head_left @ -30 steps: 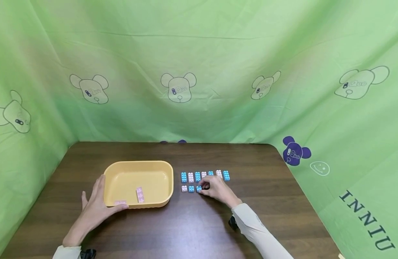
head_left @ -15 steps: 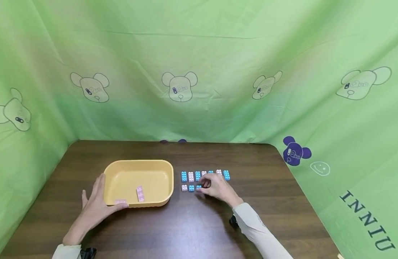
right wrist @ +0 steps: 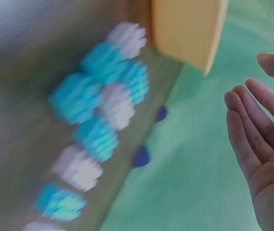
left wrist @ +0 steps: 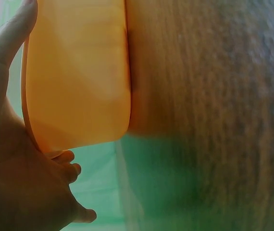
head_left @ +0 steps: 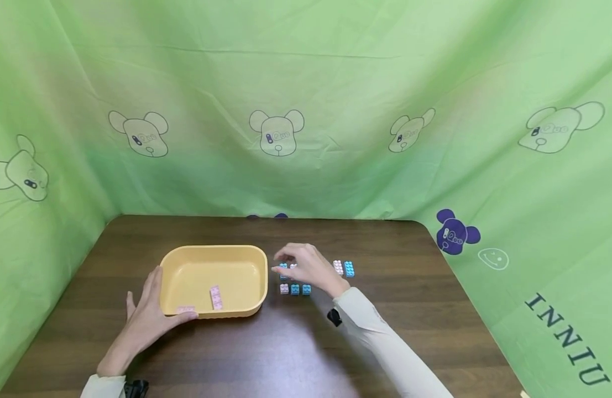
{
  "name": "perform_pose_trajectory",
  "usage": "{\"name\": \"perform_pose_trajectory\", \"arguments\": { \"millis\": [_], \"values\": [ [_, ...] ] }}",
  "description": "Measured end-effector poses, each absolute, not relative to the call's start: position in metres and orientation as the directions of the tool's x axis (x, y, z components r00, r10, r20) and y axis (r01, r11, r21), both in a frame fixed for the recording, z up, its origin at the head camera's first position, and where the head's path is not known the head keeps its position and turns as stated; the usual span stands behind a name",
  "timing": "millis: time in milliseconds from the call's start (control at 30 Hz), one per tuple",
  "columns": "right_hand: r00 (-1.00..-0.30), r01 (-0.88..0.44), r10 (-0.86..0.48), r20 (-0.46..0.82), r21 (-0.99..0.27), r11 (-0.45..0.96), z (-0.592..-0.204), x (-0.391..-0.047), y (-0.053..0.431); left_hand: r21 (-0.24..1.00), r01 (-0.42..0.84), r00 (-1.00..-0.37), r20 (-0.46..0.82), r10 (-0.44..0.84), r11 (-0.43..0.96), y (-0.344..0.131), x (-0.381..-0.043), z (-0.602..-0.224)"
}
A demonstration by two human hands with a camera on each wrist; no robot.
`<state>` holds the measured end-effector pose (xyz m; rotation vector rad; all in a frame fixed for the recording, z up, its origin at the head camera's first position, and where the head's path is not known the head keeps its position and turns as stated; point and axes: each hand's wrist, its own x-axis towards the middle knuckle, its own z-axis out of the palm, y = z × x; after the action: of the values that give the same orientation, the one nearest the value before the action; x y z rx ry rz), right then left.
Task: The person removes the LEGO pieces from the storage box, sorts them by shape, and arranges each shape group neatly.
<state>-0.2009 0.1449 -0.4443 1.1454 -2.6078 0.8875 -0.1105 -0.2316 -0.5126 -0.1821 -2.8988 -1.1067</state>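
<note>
My left hand (head_left: 141, 320) grips the near left corner of a yellow plastic tub (head_left: 236, 315), thumb along the front rim and fingers along the left side. In the tub lie a pink building brick strip (head_left: 215, 297) and another pink piece (head_left: 186, 309) by the near wall. My right hand (head_left: 310, 268) hovers over the back row of bricks, just right of the tub, partly hiding that row. Its fingers hold nothing in the right wrist view. A small pink brick (head_left: 284, 288) and two small blue bricks, one at the right end (head_left: 306, 289), form the front row.
At the back row's right end stand a pink brick (head_left: 338, 267) and a blue brick (head_left: 349, 269). The brown wooden table (head_left: 266, 359) ends at a green cloth backdrop (head_left: 330, 182) printed with bear heads.
My right hand has lifted from the right small blue brick and moved left and farther back, leaving that brick in the front row. My left hand and the tub stay put.
</note>
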Motion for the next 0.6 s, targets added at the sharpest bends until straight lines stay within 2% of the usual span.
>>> {"name": "perform_pose_trajectory", "arguments": {
  "millis": [233,600],
  "values": [
    [-0.618,-0.769,-0.725,0.303,-0.422,0.48,-0.429,-0.209,0.101,0.669,0.132,-0.991,0.086,0.1,0.731,-0.231,-0.111,-0.513],
    [-0.524,-0.822,-0.837,0.155,-0.348,0.45,-0.434,-0.215,0.041,0.673,0.12,-0.993,0.071,0.099,0.73,-0.232,-0.111,-0.511]
  ]
}}
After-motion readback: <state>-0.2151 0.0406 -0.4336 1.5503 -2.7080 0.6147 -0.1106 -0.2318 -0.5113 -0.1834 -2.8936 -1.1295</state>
